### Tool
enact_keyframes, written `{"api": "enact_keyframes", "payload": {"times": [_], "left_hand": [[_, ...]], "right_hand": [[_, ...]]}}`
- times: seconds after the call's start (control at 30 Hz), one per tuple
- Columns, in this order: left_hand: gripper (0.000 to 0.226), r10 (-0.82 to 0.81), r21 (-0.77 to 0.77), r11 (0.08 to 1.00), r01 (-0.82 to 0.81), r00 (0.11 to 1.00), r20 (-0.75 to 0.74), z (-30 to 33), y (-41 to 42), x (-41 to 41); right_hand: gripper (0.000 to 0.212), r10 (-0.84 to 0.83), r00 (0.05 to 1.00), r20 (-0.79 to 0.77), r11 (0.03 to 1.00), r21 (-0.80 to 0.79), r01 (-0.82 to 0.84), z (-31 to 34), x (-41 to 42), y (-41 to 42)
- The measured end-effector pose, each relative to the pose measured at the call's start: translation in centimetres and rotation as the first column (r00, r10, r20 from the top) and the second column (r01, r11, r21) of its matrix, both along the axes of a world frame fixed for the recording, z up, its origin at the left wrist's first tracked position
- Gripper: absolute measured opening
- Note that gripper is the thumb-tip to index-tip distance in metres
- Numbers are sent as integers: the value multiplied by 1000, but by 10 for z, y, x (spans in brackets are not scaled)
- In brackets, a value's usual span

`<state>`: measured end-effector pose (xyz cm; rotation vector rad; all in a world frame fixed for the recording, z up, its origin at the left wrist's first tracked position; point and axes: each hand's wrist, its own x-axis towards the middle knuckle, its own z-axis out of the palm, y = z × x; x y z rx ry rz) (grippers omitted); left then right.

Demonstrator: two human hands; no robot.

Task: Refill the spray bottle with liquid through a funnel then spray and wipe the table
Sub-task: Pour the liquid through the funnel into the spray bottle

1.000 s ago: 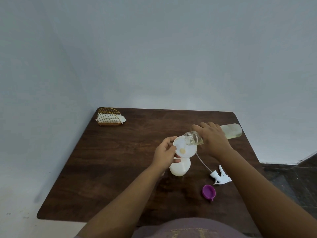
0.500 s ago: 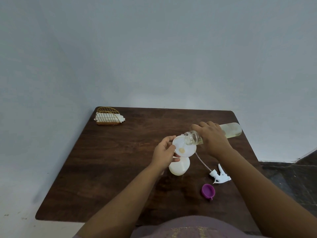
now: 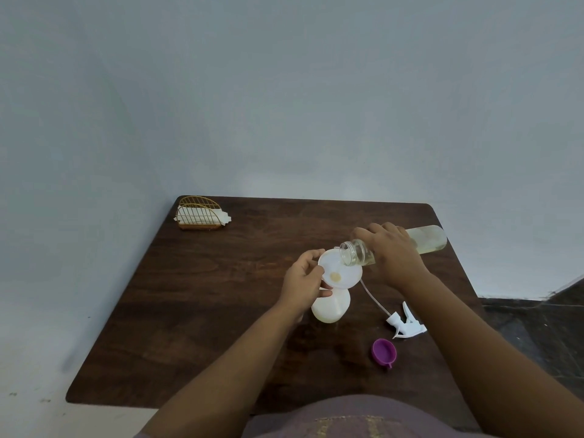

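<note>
The tabletop (image 3: pixel 221 295) is dark brown wood with a streaked grain. The funnel (image 3: pixel 339 273) is white, with a pale yellow spot at its centre, and the spray bottle (image 3: pixel 330 308) under it is milky white. The tilted refill bottle (image 3: pixel 426 240) is clear, its liquid a faint yellow. The trigger sprayer (image 3: pixel 406 325) is white, with a translucent tube. The cap (image 3: pixel 383 351) is bright purple. The wire napkin holder (image 3: pixel 199 213) is gold, holding white napkins. The wall (image 3: pixel 284 90) is pale blue-grey
</note>
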<state>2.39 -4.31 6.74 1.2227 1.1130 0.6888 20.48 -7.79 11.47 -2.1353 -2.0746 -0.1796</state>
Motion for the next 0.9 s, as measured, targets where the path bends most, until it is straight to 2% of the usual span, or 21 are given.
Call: {"api": "enact_keyframes", "payload": {"times": [0.9], "left_hand": [[32, 4, -6, 1000, -4, 1000, 5, 0, -1, -1]], "right_hand": [[45, 18, 1000, 17, 1000, 1, -18, -4, 1, 1]]}}
